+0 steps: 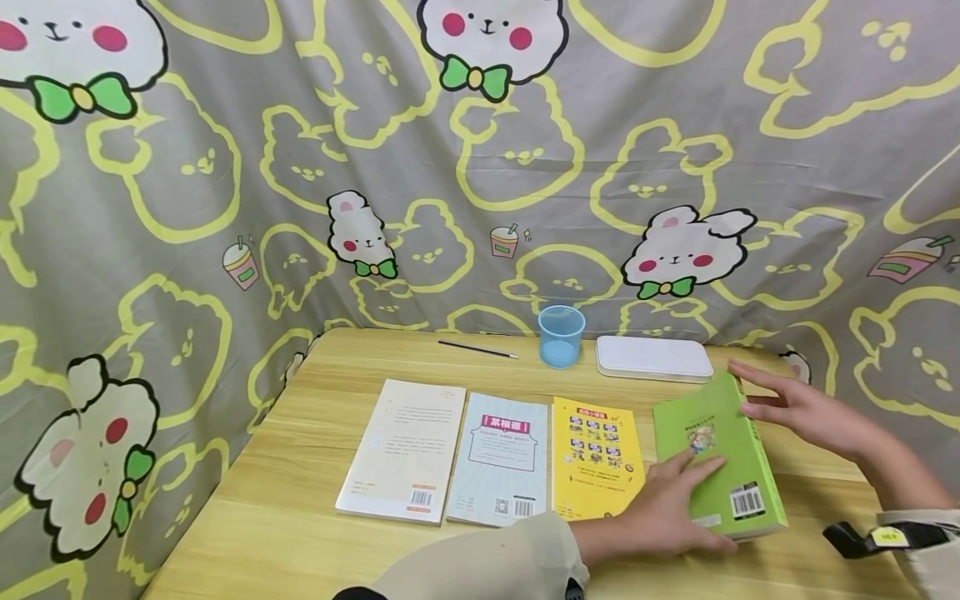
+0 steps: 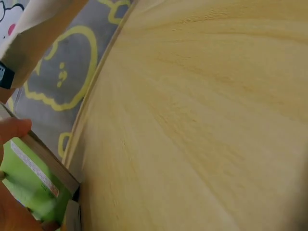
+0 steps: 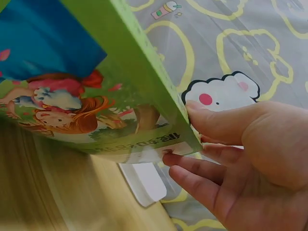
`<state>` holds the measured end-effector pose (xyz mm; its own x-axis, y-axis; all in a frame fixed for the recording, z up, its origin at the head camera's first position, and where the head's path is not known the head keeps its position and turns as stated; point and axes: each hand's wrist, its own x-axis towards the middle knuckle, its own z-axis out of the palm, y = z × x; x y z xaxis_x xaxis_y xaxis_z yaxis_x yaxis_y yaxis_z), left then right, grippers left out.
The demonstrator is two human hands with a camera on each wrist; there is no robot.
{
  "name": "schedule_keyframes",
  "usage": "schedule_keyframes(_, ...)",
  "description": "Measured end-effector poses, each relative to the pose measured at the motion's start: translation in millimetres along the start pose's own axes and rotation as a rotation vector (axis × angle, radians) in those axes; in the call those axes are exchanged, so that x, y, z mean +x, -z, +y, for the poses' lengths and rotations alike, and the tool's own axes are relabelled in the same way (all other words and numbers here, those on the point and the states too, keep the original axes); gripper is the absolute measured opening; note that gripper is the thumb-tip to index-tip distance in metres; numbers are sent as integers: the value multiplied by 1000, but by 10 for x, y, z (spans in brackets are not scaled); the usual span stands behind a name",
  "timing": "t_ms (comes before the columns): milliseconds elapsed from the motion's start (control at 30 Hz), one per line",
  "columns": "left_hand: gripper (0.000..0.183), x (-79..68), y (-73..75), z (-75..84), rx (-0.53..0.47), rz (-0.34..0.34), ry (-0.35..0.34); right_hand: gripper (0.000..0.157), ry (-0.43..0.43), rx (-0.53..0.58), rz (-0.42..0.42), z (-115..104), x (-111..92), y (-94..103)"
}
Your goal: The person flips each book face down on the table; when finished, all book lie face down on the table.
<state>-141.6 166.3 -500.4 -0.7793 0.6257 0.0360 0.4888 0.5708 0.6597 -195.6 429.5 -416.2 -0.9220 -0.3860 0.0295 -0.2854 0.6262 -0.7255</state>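
Observation:
A thick green book (image 1: pixel 738 462), its back cover with barcode facing up, is held tilted at the right of the table. My left hand (image 1: pixel 663 504) grips its lower left part, fingers spread over the back cover; in the left wrist view the thumb presses the page edge of the book (image 2: pixel 36 175). At the top of the spine, my right hand (image 1: pixel 806 412) pinches the book. The right wrist view shows the illustrated front cover (image 3: pixel 72 106) facing the table, with the right thumb on the spine and fingers at the cover's edge.
Left of the green book lie a yellow book (image 1: pixel 592 467), a light blue book (image 1: pixel 502 492) and a cream book (image 1: pixel 405 425) in a row. Behind them are a pencil (image 1: pixel 477 348), a blue cup (image 1: pixel 561 337) and a white case (image 1: pixel 654 358). A patterned curtain (image 1: pixel 525 183) borders the table.

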Motion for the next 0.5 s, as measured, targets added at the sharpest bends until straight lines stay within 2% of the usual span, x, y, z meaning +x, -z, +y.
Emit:
schedule_keyframes(233,112,43,-134,98,256,26,8,69,-11,-51,34,87,-72,25)
schedule_keyframes(400,111,55,-199,137,377,4,32,71,-55,-23,10,135,-112,23)
schedule_keyframes(500,108,43,-216,131,441,-19,24,71,-51,-32,12,177,-124,8)
